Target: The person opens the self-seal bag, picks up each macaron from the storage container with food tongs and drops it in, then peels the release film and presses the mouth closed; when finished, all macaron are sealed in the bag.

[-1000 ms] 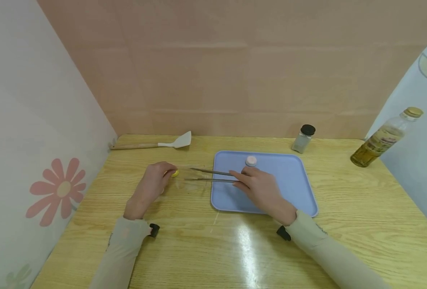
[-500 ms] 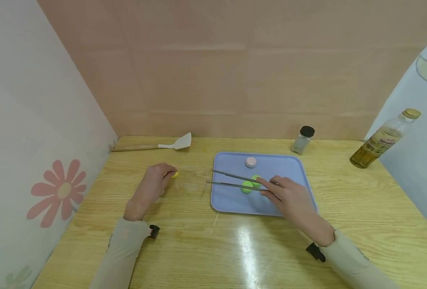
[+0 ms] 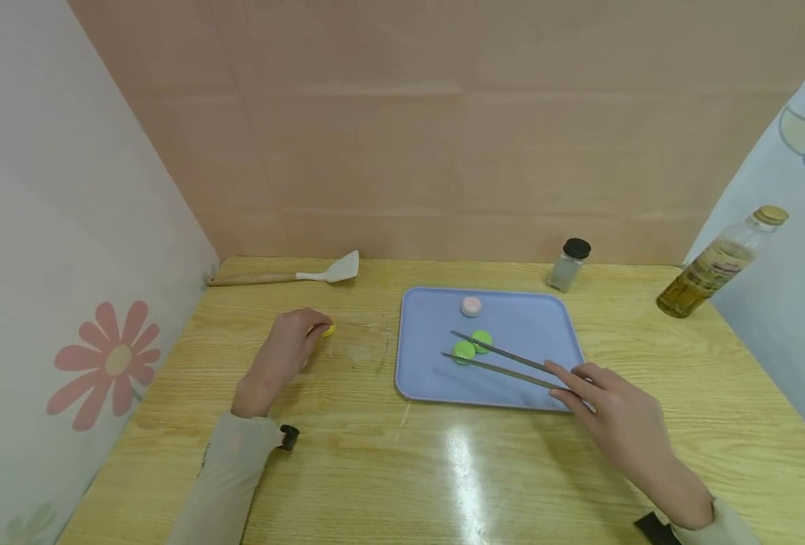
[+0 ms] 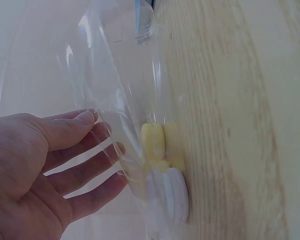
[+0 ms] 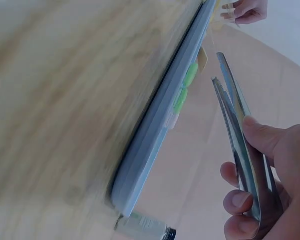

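Observation:
My left hand (image 3: 293, 344) pinches the edge of a clear plastic bag (image 4: 115, 85) lying on the left of the table. Inside it, in the left wrist view, are a yellow macaron (image 4: 153, 142) and a pale purple macaron (image 4: 175, 195). My right hand (image 3: 616, 416) grips metal tongs (image 3: 505, 369) by their sides; the arms of the tongs stand apart with nothing between the tips. Below those tips, two green macarons (image 3: 482, 341) lie side by side on a blue tray (image 3: 416, 382). A pale pink macaron (image 3: 470, 306) sits near the tray's back edge.
Behind the left hand lies a white spatula (image 3: 341, 267) with a wooden handle. A small black-capped jar (image 3: 568, 266) stands behind the tray's right corner. Farther right is a bottle of yellow oil (image 3: 709, 272). A brown-papered wall (image 3: 402, 151) closes off the back.
My right hand and the tongs have moved right and toward me, away from the bag and back over the tray. The two green macarons have come into view. My left hand stays in place.

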The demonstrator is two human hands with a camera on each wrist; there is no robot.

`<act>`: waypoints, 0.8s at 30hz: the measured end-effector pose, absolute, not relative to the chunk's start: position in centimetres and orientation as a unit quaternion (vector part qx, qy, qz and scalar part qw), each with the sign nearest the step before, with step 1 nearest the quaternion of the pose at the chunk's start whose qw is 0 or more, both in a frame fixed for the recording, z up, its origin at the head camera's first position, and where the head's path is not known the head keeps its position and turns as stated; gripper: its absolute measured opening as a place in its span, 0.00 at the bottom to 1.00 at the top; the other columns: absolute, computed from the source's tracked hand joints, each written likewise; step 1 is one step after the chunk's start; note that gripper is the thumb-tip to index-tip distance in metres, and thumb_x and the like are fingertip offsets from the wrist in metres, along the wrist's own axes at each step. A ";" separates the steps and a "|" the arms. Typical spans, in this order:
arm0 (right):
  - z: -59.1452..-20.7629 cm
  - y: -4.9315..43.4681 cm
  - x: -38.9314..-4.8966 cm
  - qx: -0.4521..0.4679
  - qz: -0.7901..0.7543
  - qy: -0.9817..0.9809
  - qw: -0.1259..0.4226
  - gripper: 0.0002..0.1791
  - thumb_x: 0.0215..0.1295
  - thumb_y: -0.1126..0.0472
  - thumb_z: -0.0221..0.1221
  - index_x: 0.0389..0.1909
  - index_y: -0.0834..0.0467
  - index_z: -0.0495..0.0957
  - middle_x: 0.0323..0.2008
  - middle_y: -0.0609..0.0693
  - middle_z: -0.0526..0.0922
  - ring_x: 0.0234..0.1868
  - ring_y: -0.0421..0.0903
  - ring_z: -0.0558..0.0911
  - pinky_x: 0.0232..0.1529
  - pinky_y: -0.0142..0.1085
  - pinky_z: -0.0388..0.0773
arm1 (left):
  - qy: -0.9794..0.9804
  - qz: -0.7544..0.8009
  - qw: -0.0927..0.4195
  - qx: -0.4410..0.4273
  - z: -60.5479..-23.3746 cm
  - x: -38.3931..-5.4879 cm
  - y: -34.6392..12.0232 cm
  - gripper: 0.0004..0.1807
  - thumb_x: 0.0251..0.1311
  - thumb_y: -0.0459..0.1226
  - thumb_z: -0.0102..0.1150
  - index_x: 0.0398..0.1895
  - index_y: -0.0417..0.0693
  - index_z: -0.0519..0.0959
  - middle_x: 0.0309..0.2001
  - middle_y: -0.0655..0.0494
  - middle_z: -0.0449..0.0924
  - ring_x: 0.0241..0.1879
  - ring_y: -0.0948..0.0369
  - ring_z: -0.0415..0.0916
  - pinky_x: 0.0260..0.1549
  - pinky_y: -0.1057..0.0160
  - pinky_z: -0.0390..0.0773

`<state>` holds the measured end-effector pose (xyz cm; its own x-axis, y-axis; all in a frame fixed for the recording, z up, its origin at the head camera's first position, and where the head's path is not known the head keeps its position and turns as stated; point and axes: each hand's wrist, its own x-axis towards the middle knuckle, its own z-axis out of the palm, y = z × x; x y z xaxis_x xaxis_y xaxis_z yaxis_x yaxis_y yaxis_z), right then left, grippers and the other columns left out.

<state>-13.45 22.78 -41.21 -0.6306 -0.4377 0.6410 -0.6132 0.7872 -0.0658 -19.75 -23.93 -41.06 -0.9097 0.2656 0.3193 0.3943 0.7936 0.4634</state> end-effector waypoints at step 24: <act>-42.3 28.5 -9.3 0.184 0.118 -0.942 0.253 0.23 0.56 0.55 0.73 0.56 0.44 0.86 0.32 0.41 0.79 0.19 0.29 0.66 0.10 0.26 0.56 | -0.942 -0.257 0.128 -0.176 -41.2 -19.9 -24.0 0.07 0.65 0.25 0.63 0.44 0.33 0.86 0.41 0.42 0.86 0.37 0.50 0.84 0.36 0.56 0.86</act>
<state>-9.30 28.53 -42.29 -0.8042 -0.2881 0.5198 -0.4073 0.9041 -0.1291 -19.94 -24.02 -41.18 -0.9054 0.2661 0.3309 0.3972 0.8063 0.4383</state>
